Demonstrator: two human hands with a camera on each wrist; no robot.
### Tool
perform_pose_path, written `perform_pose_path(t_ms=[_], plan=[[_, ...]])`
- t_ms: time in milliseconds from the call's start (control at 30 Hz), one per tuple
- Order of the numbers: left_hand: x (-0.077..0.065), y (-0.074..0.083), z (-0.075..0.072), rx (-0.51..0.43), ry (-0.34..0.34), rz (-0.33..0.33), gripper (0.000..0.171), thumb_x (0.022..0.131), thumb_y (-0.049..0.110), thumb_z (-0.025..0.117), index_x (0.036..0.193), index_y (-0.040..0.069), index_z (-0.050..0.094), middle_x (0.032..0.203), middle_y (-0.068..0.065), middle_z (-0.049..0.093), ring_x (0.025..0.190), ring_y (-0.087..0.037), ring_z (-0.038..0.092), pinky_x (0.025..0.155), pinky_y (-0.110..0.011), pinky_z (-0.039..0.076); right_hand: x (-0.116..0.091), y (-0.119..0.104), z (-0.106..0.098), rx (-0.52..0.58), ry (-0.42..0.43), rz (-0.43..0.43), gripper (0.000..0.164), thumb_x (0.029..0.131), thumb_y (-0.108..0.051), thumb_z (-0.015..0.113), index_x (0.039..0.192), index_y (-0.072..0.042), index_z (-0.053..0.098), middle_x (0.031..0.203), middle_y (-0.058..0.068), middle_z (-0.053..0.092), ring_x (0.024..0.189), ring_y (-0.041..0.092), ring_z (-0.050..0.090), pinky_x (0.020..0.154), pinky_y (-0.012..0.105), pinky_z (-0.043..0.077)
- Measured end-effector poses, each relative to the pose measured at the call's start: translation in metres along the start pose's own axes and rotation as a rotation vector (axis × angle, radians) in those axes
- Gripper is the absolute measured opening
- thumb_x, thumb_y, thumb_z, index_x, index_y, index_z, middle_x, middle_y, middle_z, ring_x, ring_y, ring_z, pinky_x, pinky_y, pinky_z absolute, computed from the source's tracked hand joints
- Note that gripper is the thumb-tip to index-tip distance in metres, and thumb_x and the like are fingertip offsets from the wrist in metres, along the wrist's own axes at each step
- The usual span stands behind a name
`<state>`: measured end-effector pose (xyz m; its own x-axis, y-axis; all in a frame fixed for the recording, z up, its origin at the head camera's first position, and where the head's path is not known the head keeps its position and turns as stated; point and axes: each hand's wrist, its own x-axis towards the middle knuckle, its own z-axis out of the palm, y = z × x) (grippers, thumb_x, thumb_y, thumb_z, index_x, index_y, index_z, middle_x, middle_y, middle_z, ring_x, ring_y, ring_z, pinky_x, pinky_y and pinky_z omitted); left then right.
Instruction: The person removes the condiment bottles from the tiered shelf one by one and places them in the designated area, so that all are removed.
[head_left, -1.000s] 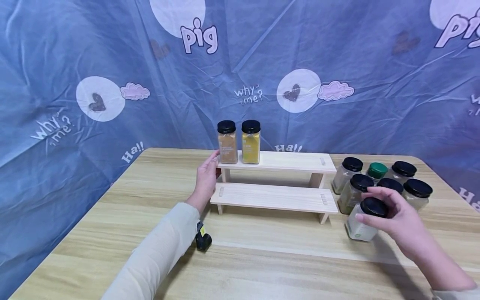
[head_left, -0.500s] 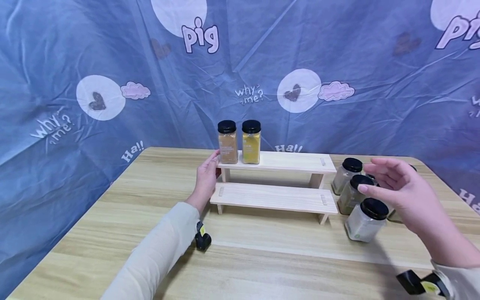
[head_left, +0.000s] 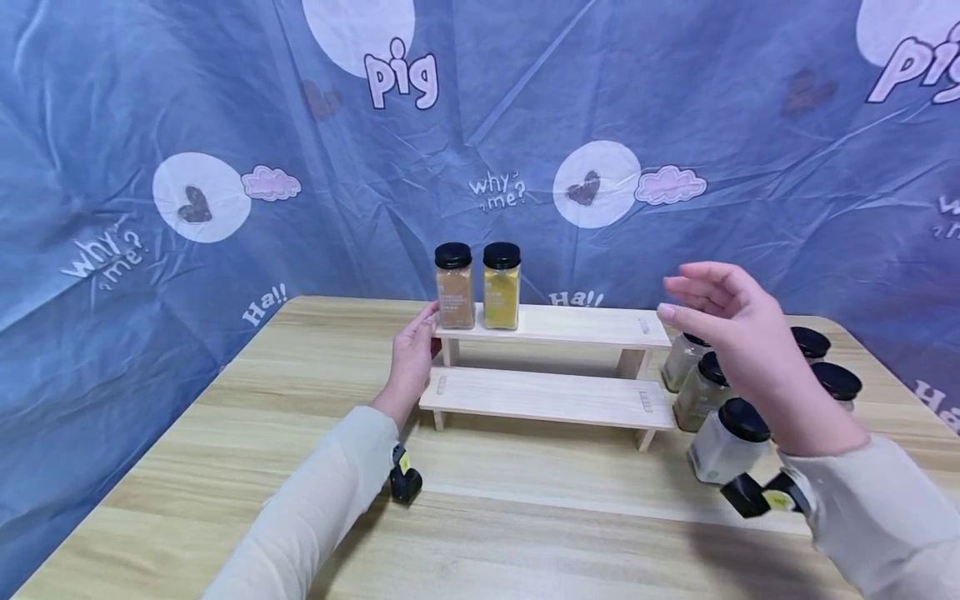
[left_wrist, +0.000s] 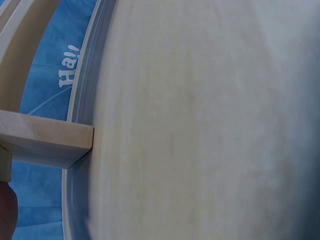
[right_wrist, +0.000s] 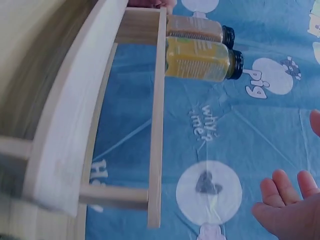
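A two-tier wooden spice rack (head_left: 547, 400) stands on the table. At the left end of its upper board, my left hand (head_left: 411, 357) grips the edge, with some fingers hidden behind it. Two spice jars with black lids, one with tan powder (head_left: 454, 287) and one with yellow powder (head_left: 502, 287), stand upright side by side at that end. My right hand (head_left: 738, 333) is in the air near the rack's right end, fingers loosely bent and apart, holding nothing; the right wrist view shows its spread fingers too. Below it stands a jar of white contents (head_left: 727, 442).
Several more jars stand grouped to the right of the rack, among them a black-lidded jar (head_left: 702, 392) and another behind my right forearm (head_left: 836, 382); my hand hides part of the group. A blue printed cloth (head_left: 420, 192) hangs behind the wood-grain table (head_left: 525, 533).
My right hand has left the white jar, risen and moved left toward the upper board, empty. The jar stays where it was. My left hand has not moved.
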<state>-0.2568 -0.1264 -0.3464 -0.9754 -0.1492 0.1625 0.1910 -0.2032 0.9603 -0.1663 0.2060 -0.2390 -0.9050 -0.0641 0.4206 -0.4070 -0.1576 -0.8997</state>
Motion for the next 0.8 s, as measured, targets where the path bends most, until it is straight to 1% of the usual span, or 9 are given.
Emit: perform_pose_path(t_ms=[167, 233, 333, 400, 467, 533, 600, 700, 800], plan=[[0.000, 0.000, 0.000, 0.006, 0.004, 0.004, 0.041, 0.094, 0.009, 0.037, 0.134, 0.008, 0.049, 0.137, -0.014, 0.048, 0.116, -0.027, 0.054, 0.099, -0.037, 0.043, 0.014, 0.004, 0.017, 0.012, 0.019, 0.028, 0.037, 0.080, 0.009, 0.063, 0.110, -0.011, 0.052, 0.095, -0.005, 0.067, 0.089, 0.005, 0.062, 0.076, 0.013, 0.050], [0.000, -0.001, 0.000, 0.012, 0.006, 0.009, 0.041, 0.095, 0.010, 0.038, 0.134, 0.008, 0.049, 0.137, -0.014, 0.049, 0.110, -0.022, 0.057, 0.097, -0.036, 0.044, 0.019, 0.007, 0.023, 0.010, 0.020, 0.047, 0.036, 0.080, 0.007, 0.064, 0.108, -0.013, 0.053, 0.094, -0.007, 0.066, 0.088, 0.004, 0.061, 0.077, 0.012, 0.049], [0.000, -0.002, 0.000, 0.023, 0.013, 0.014, 0.041, 0.094, 0.010, 0.038, 0.133, 0.008, 0.050, 0.134, -0.013, 0.051, 0.096, -0.013, 0.061, 0.092, -0.031, 0.048, 0.025, 0.012, 0.033, 0.015, 0.024, 0.093, 0.035, 0.081, 0.003, 0.065, 0.107, -0.016, 0.053, 0.094, -0.008, 0.065, 0.087, 0.004, 0.061, 0.078, 0.012, 0.048], [0.000, -0.002, 0.000, 0.030, 0.015, 0.015, 0.041, 0.094, 0.010, 0.038, 0.133, 0.008, 0.050, 0.133, -0.014, 0.052, 0.090, -0.008, 0.061, 0.089, -0.029, 0.049, 0.029, 0.014, 0.039, -0.022, 0.029, 0.134, 0.034, 0.082, -0.002, 0.067, 0.108, -0.019, 0.052, 0.097, -0.008, 0.062, 0.089, 0.003, 0.060, 0.080, 0.012, 0.047], [0.001, -0.002, 0.000, 0.027, 0.012, 0.017, 0.041, 0.094, 0.010, 0.038, 0.133, 0.007, 0.050, 0.133, -0.014, 0.052, 0.089, -0.007, 0.061, 0.088, -0.028, 0.049, 0.033, 0.015, 0.047, -0.061, 0.035, 0.182, 0.036, 0.082, -0.007, 0.068, 0.111, -0.020, 0.051, 0.103, -0.006, 0.059, 0.094, 0.005, 0.058, 0.084, 0.013, 0.045], [0.001, -0.002, 0.000, 0.020, 0.009, 0.019, 0.041, 0.094, 0.010, 0.038, 0.133, 0.007, 0.050, 0.134, -0.015, 0.051, 0.091, -0.008, 0.061, 0.090, -0.029, 0.048, 0.036, 0.017, 0.054, -0.132, 0.030, 0.226, 0.042, 0.083, -0.011, 0.068, 0.120, -0.017, 0.049, 0.113, -0.001, 0.056, 0.102, 0.007, 0.055, 0.091, 0.017, 0.042], [0.001, -0.001, 0.000, 0.015, 0.006, 0.019, 0.041, 0.094, 0.010, 0.038, 0.133, 0.007, 0.050, 0.134, -0.015, 0.051, 0.094, -0.010, 0.060, 0.092, -0.031, 0.048, 0.040, 0.019, 0.062, -0.182, 0.018, 0.260, 0.052, 0.084, -0.013, 0.066, 0.131, -0.013, 0.043, 0.125, 0.006, 0.052, 0.112, 0.014, 0.051, 0.099, 0.024, 0.039], [0.001, -0.001, 0.000, 0.014, 0.005, 0.015, 0.041, 0.095, 0.010, 0.038, 0.133, 0.007, 0.050, 0.134, -0.014, 0.051, 0.096, -0.011, 0.060, 0.093, -0.032, 0.047, 0.045, 0.024, 0.073, -0.198, -0.009, 0.286, 0.065, 0.085, -0.011, 0.064, 0.142, -0.006, 0.031, 0.140, 0.015, 0.041, 0.126, 0.022, 0.042, 0.108, 0.033, 0.032], [0.000, -0.001, 0.000, 0.016, 0.002, 0.010, 0.041, 0.095, 0.011, 0.038, 0.134, 0.008, 0.050, 0.135, -0.013, 0.051, 0.096, -0.011, 0.060, 0.093, -0.032, 0.047, 0.049, 0.030, 0.084, -0.168, -0.021, 0.303, 0.070, 0.085, -0.008, 0.063, 0.144, -0.005, 0.026, 0.145, 0.017, 0.035, 0.131, 0.026, 0.036, 0.110, 0.035, 0.029]])
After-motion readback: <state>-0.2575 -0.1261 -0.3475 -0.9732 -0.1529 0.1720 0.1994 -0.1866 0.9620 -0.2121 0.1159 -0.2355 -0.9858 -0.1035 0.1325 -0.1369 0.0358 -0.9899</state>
